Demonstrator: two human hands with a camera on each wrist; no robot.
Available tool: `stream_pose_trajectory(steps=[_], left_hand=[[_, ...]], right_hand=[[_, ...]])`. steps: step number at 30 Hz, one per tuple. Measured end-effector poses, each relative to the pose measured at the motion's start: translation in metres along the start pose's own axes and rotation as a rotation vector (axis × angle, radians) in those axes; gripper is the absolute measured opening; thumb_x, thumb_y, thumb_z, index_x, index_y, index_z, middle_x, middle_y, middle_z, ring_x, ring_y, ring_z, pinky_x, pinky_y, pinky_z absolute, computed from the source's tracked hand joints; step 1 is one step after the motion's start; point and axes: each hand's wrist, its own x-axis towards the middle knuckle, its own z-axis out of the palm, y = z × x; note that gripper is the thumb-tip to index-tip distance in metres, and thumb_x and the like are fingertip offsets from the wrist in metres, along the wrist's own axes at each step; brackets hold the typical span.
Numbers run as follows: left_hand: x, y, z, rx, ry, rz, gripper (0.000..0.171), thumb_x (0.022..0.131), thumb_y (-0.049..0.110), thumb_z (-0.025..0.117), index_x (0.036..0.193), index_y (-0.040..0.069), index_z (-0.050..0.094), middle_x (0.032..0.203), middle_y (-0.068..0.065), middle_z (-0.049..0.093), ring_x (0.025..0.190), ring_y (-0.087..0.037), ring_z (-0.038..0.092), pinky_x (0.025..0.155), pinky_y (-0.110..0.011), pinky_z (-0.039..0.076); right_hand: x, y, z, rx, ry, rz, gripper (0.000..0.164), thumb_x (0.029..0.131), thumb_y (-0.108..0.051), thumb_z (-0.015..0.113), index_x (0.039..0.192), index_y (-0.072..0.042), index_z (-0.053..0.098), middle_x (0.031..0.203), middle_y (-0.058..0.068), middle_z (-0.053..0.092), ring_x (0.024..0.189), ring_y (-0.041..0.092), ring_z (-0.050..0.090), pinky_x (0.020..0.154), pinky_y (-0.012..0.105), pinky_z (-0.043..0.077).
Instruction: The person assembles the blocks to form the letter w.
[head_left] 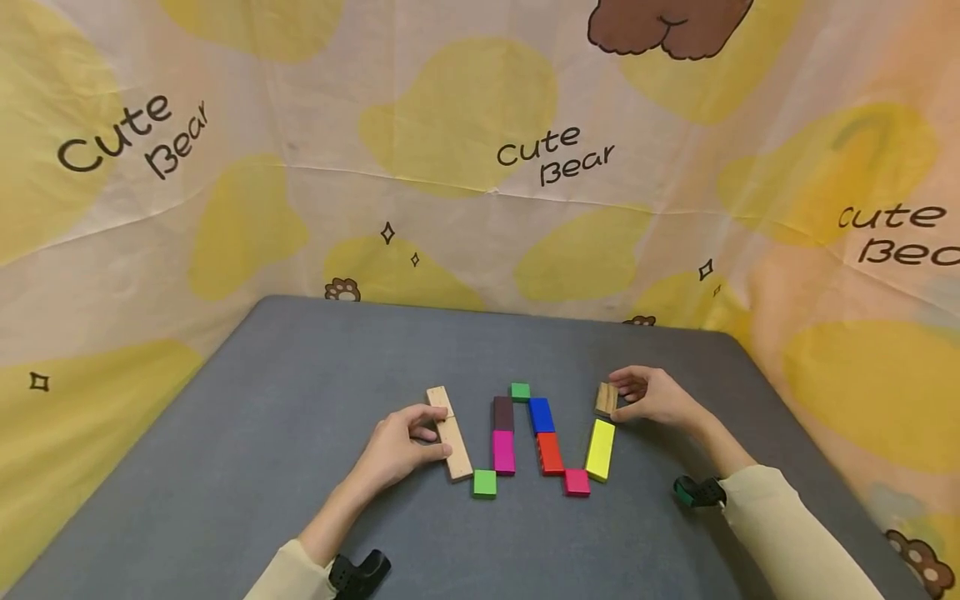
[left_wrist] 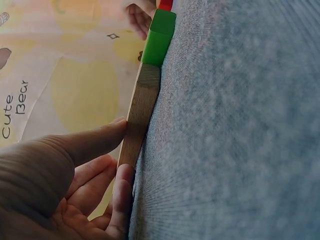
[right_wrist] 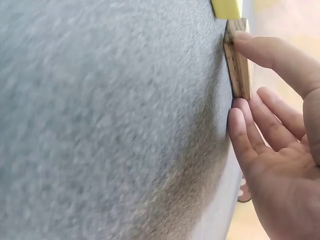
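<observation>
My left hand (head_left: 400,443) is at the left end of a zigzag row of blocks, thumb and fingertips on two pale wooden blocks (head_left: 456,454) laid end to end. In the left wrist view, the thumb lies along the edge of a wooden block (left_wrist: 135,122) and a fingertip covers its far part. At the opposite end, my right hand (head_left: 656,397) pinches a striped brown wooden block (head_left: 606,399), just beyond a yellow block (head_left: 600,451). Seen from the right wrist, the thumb rests on the near part of this striped block (right_wrist: 240,65), with fingertips at its far end.
Between the hands run a light green block (head_left: 484,484), a magenta block (head_left: 504,452), a dark purple block (head_left: 503,413), a green block (head_left: 521,392), a blue block (head_left: 542,415), a red block (head_left: 550,454) and a pink block (head_left: 577,482). All lie on a grey table (head_left: 262,467) before a patterned curtain.
</observation>
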Motion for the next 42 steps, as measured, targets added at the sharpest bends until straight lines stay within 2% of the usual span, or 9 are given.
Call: stream_pose_trajectory(steps=[5, 9, 15, 20, 25, 42], left_hand=[[0.0009, -0.0007, 0.0014, -0.013, -0.006, 0.012, 0.045, 0.075, 0.015, 0.087, 0.118, 0.015, 0.071, 0.114, 0.003, 0.068, 0.091, -0.014, 0.065, 0.079, -0.037, 0.050], [-0.0004, -0.0015, 0.0008, -0.012, 0.002, 0.008, 0.045, 0.075, 0.014, 0.087, 0.117, 0.014, 0.071, 0.114, 0.003, 0.069, 0.090, -0.014, 0.065, 0.079, -0.037, 0.050], [-0.0005, -0.0007, -0.0006, 0.001, 0.000, 0.008, 0.045, 0.075, 0.013, 0.087, 0.117, 0.014, 0.071, 0.115, 0.003, 0.068, 0.090, -0.013, 0.065, 0.079, -0.037, 0.050], [-0.0009, -0.0006, -0.0006, 0.006, -0.006, 0.028, 0.046, 0.076, 0.014, 0.087, 0.118, 0.011, 0.070, 0.116, 0.001, 0.068, 0.091, -0.015, 0.065, 0.078, -0.036, 0.051], [-0.0007, -0.0006, -0.0003, -0.001, -0.003, 0.015, 0.046, 0.075, 0.014, 0.088, 0.117, 0.012, 0.071, 0.114, 0.002, 0.069, 0.091, -0.015, 0.065, 0.078, -0.037, 0.050], [-0.0004, -0.0019, 0.0001, -0.004, 0.005, 0.016, 0.047, 0.075, 0.015, 0.087, 0.119, 0.013, 0.070, 0.114, 0.001, 0.069, 0.092, -0.014, 0.065, 0.077, -0.036, 0.050]], right_hand=[[-0.0056, 0.0029, -0.0061, 0.061, -0.028, 0.050, 0.064, 0.079, -0.018, 0.085, 0.132, 0.002, 0.056, 0.128, 0.017, 0.058, 0.113, 0.032, 0.055, 0.093, 0.037, 0.048], [-0.0050, 0.0019, -0.0055, 0.094, -0.026, 0.083, 0.059, 0.083, -0.022, 0.082, 0.131, 0.002, 0.058, 0.125, 0.016, 0.061, 0.112, 0.031, 0.057, 0.092, 0.042, 0.048], [-0.0033, 0.0001, -0.0022, 0.132, 0.003, 0.114, 0.055, 0.084, -0.018, 0.081, 0.128, 0.006, 0.057, 0.119, 0.017, 0.062, 0.107, 0.030, 0.059, 0.088, 0.039, 0.050], [-0.0042, 0.0017, -0.0013, 0.168, 0.006, 0.112, 0.055, 0.083, -0.017, 0.081, 0.127, 0.007, 0.057, 0.118, 0.017, 0.062, 0.105, 0.029, 0.059, 0.085, 0.033, 0.050], [-0.0063, 0.0026, -0.0003, 0.201, 0.009, 0.105, 0.056, 0.082, -0.014, 0.082, 0.127, 0.008, 0.057, 0.118, 0.019, 0.062, 0.104, 0.029, 0.059, 0.082, 0.029, 0.051], [-0.0057, 0.0033, 0.0021, 0.183, -0.006, 0.090, 0.056, 0.083, -0.017, 0.082, 0.128, 0.007, 0.058, 0.117, 0.018, 0.063, 0.101, 0.029, 0.058, 0.080, 0.027, 0.050]])
